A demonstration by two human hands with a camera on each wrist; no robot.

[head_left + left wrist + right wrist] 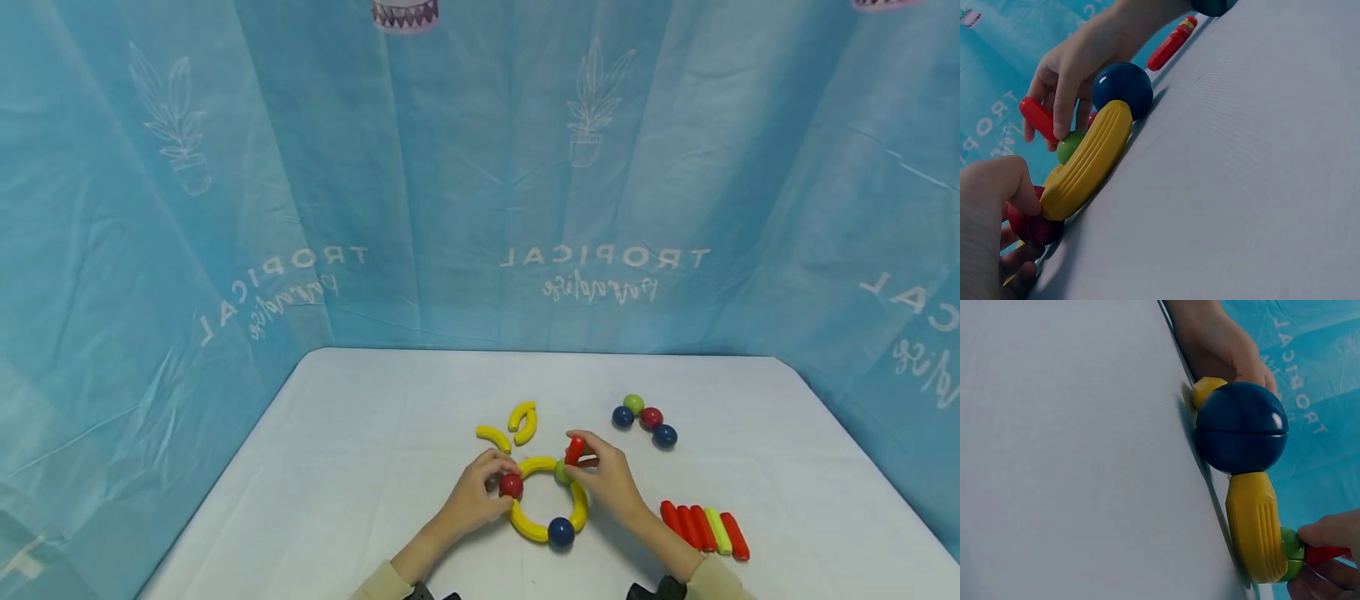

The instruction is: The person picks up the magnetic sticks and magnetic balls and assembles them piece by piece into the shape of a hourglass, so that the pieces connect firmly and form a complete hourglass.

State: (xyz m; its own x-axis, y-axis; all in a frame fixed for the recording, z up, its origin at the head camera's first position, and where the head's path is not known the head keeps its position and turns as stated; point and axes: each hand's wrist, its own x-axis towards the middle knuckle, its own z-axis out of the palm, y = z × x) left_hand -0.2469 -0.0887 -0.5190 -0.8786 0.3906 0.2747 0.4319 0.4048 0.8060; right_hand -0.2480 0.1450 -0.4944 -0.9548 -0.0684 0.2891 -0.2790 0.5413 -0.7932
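Three curved yellow pieces (527, 527) and a red, a green and a blue ball form a ring on the table. My left hand (477, 489) holds the red ball (511, 487) at the ring's left side, thumb and fingers around it. At the upper right, my right hand (611, 482) pinches a short red stick (575, 450) between thumb and fingers. Its lower end meets the green ball (1292, 555), as the right wrist view shows; whether it is seated there I cannot tell. The blue ball (1242, 427) sits at the near side, untouched.
Loose yellow curved pieces (492, 437) lie behind the ring. Farther right is a cluster of blue, green and red balls (651, 418). A row of red sticks (736, 536) with one yellow-green stick (717, 531) lies beside the right forearm. A blue curtain (450, 208) hangs behind the white table (337, 467).
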